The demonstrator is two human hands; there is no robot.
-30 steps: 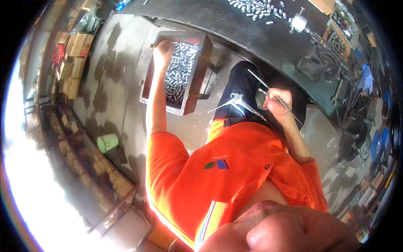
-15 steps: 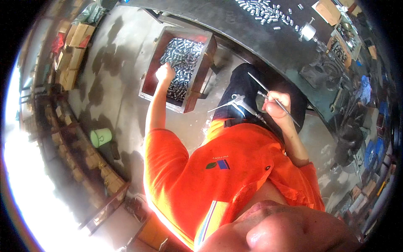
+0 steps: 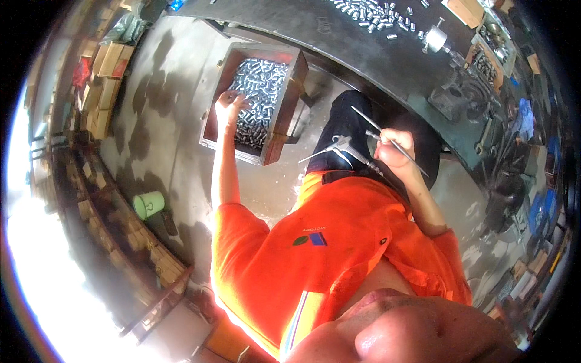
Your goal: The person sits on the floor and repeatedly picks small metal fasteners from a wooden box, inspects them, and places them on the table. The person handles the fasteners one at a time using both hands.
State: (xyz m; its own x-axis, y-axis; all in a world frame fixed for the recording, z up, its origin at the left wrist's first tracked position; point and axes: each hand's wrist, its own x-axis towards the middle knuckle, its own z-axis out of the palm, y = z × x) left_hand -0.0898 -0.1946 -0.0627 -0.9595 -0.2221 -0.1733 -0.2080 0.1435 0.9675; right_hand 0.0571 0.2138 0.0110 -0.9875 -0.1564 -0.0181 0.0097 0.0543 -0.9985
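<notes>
Over the left side of a wooden box is my left hand, its fingers spread at the edge of a heap of small shiny metal cylinders. Any cylinder between those fingers is too small to make out. My right hand is closed round a thin metal rod, which slants across the palm. A short metal piece sticks out by its fingertips. On my lap, just left of that hand, lies a silver air blow gun with a thin nozzle.
A dark workbench runs along the far side, bearing scattered metal cylinders, a round metal fixture and a wrench. A green bucket stands on the floor at left. Cardboard boxes are stacked beyond it.
My left hand has gone from a fist to spread fingers, staying over the box. My right hand still grips the rod. The whole view has shifted slightly.
</notes>
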